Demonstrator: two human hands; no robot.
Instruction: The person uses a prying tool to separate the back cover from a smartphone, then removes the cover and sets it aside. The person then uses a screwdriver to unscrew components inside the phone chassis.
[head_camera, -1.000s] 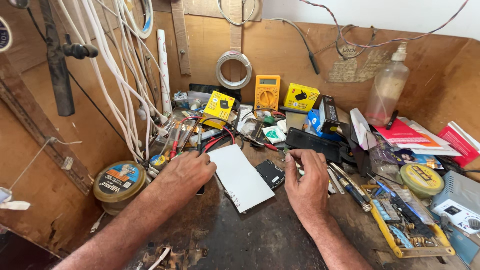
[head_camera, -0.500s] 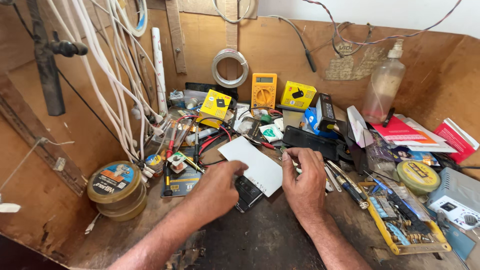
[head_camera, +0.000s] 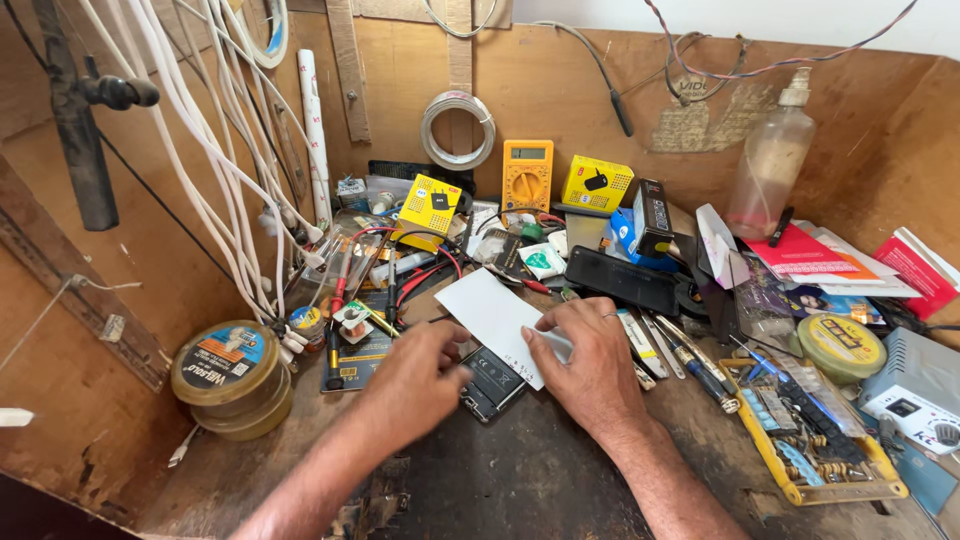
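Observation:
A white rectangular card or panel (head_camera: 488, 312) lies tilted on the dark workbench, partly over a small black flat battery-like part (head_camera: 490, 383). My left hand (head_camera: 415, 380) rests at the card's near-left edge, fingertips touching the black part. My right hand (head_camera: 590, 362) presses down on the card's near-right corner, fingers curled over it. Whether either hand actually grips something is hard to tell; both lie flat on the parts.
A yellow multimeter (head_camera: 527, 175), yellow boxes (head_camera: 596, 184), a plastic bottle (head_camera: 769, 164) and a wire coil (head_camera: 457, 130) line the back wall. Round tins (head_camera: 231, 375) sit at left, white cables (head_camera: 235, 170) hang there. A yellow tray of tools (head_camera: 815, 440) and tweezers (head_camera: 675, 350) sit at right.
My left hand has moved right from the bench's left side onto the black part. The white card has shifted right and turned under both hands. The camera has leaned closer.

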